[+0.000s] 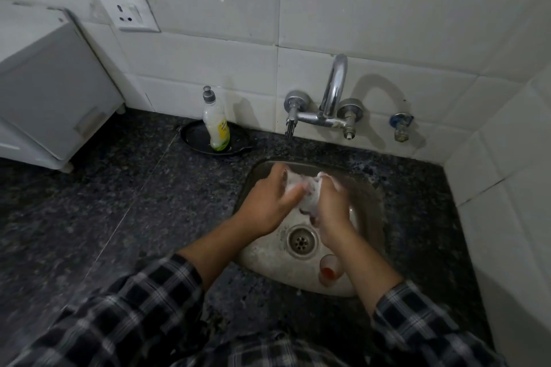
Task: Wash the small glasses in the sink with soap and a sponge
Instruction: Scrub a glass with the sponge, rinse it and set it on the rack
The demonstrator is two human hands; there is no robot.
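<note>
Sink (pixel 262 256), steel, one, set into the dark speckled tabletop (pixel 149 202); contents: one drain (pixel 301 240) below and between my hands, suds on the floor, and one small glass (pixel 329 271) with orange-red residue in it.

That small glass lies nearer to me than both hands, just beside my right forearm, past the drain.

Black dish (pixel 193 140), one, on the tabletop beyond my left hand; contents: one soap bottle (pixel 217 125), upright, yellow-green liquid low inside.

Tap (pixel 334 92), one, on the wall beyond both hands.

Left hand (pixel 268 205): fingers curled onto a foamy bundle (pixel 298 191); right hand (pixel 331 208): fingers curled round the same bundle from the other side; both held over the sink, touching through the lather.

Bundle: too blurred and sudsy to separate glass from sponge; count within it cannot be told.
</note>
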